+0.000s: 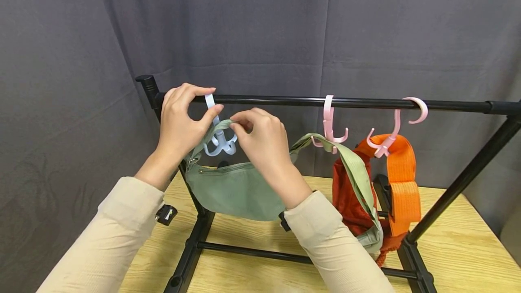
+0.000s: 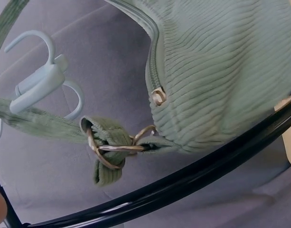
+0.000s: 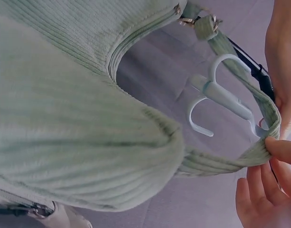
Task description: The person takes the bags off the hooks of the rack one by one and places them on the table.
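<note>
My left hand (image 1: 179, 112) is at the rail's left part, forefinger and thumb about the upper part of a light blue multi-prong hook (image 1: 221, 143). Pinched in my right hand (image 1: 262, 139) is the strap (image 3: 221, 164) of a sage green corduroy bag (image 1: 232, 191), beside the hook's prongs. The strap forms a loop around the hook in the right wrist view. Metal rings (image 2: 121, 148) join strap and bag near a zip pull (image 2: 158, 96). My right forearm hides part of the bag.
On the black rail (image 1: 366, 103) hang two pink hooks. A paler green strap (image 1: 354, 166) lies over the left pink hook (image 1: 329, 123); an orange-red bag (image 1: 403, 180) hangs from the right one (image 1: 386, 144). The rack stands on a wood-grain table (image 1: 460, 234) before a grey curtain (image 1: 260, 26).
</note>
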A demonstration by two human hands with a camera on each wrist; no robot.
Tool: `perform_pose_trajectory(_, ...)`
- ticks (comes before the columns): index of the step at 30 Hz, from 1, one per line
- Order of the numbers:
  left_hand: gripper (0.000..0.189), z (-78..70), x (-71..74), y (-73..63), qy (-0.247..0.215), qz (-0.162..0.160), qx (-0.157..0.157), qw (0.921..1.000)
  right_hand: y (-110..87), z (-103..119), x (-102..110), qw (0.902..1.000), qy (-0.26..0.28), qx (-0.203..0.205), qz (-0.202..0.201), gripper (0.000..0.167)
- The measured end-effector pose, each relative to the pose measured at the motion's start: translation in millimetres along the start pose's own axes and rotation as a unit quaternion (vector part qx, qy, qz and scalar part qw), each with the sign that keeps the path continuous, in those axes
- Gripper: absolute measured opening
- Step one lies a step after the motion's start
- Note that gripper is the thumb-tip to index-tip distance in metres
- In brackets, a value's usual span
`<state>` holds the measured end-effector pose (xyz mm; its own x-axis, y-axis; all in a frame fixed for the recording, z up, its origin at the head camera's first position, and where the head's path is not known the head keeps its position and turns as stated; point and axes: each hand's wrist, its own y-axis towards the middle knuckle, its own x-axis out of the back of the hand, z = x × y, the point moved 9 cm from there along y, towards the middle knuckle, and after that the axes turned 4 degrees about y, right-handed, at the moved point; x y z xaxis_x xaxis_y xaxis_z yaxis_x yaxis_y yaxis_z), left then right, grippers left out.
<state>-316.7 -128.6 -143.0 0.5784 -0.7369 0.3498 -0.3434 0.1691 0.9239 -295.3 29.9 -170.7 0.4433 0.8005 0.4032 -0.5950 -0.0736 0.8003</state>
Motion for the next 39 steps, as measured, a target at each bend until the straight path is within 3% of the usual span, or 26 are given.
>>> perform_pose_trajectory(13, 0.034, 0.1, -1.0, 0.9, -0.001, 0.009, 0.008, 0.9999, 1.5, 7, 5, 0.9997, 0.013, 0.014, -0.013, 0.005)
perform_pose_trajectory(39, 0.036, 0.1, -0.3, 0.8, 0.004, 0.021, 0.019, 0.9996, -11.6, 26, 1, 0.999, 0.018, 0.04, 0.0, 0.007)
